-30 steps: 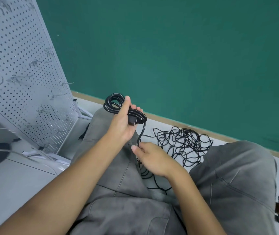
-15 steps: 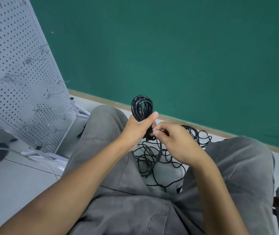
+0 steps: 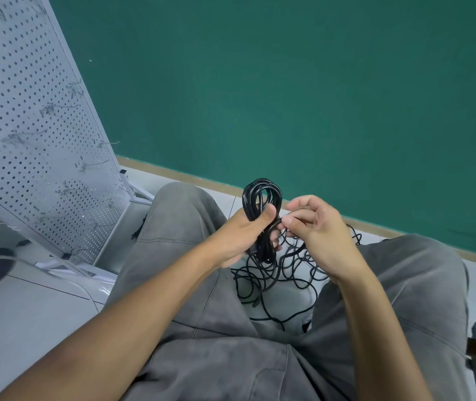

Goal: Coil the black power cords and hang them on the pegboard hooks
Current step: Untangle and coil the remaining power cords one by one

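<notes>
Your left hand (image 3: 241, 237) is gripping one coiled cord (image 3: 261, 198); your right hand (image 3: 315, 227) is pinching its tail; the loose tangle (image 3: 283, 273) is waiting; the pegboard hooks (image 3: 98, 163) are carrying nothing yet

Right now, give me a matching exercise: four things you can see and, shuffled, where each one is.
Things:
1. coiled cord
2. loose cords
3. pegboard
4. right hand

Places:
A. tangled on the floor between the knees
B. gripped upright in the left hand
C. leaning at the far left
D. pinching a strand beside the coil

Pairs: 1-B, 2-A, 3-C, 4-D
</notes>
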`<act>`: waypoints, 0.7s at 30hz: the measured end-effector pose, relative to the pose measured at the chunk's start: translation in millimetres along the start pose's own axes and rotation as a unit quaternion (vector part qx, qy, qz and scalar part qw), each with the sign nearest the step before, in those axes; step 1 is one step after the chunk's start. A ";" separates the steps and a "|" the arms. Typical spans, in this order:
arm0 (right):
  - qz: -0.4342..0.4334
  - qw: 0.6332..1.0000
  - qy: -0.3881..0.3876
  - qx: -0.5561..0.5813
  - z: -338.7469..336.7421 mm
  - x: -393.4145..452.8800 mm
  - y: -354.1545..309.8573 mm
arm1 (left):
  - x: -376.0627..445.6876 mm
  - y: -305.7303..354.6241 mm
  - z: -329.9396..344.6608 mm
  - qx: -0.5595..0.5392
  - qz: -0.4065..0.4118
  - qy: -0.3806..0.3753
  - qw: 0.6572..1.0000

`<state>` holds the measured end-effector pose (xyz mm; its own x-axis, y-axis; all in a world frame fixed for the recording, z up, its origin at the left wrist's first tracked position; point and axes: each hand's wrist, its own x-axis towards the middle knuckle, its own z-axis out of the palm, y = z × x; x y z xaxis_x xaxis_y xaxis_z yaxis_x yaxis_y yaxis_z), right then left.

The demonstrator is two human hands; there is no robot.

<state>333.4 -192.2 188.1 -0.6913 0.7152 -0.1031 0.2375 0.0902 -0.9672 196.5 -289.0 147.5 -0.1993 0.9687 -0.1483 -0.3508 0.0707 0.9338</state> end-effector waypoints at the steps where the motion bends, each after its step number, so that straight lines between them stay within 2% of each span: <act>1: -0.003 0.999 0.031 -0.014 0.0 0.3 0.6 | -0.8 -0.5 0.4 -0.008 -0.003 -0.020 1.000; 4: -0.012 0.995 0.094 -0.042 -3.1 0.7 0.2 | -1.1 -2.8 0.9 -0.052 -0.032 -0.065 0.996; 7: -0.027 0.997 0.072 -0.021 -6.2 -0.4 2.8 | -0.3 -0.3 1.3 -0.078 -0.042 -0.085 0.992; 15: -0.006 0.997 0.021 -0.071 -1.2 0.6 28.2 | 2.9 5.9 -11.5 -0.138 -0.041 -0.043 0.989; 17: 0.016 0.998 0.018 -0.057 1.7 -0.3 30.7 | 4.3 5.8 -14.5 -0.115 -0.035 -0.034 0.992; 21: 0.013 0.997 0.079 0.006 3.4 -3.3 15.6 | 6.5 3.8 -19.8 -0.016 -0.031 -0.002 0.999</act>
<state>337.0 -195.5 172.6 -0.5690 0.8172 -0.0920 0.2463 0.0626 -0.9672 175.8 -287.2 143.6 -0.1733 0.9635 -0.2040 -0.3915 0.1227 0.9120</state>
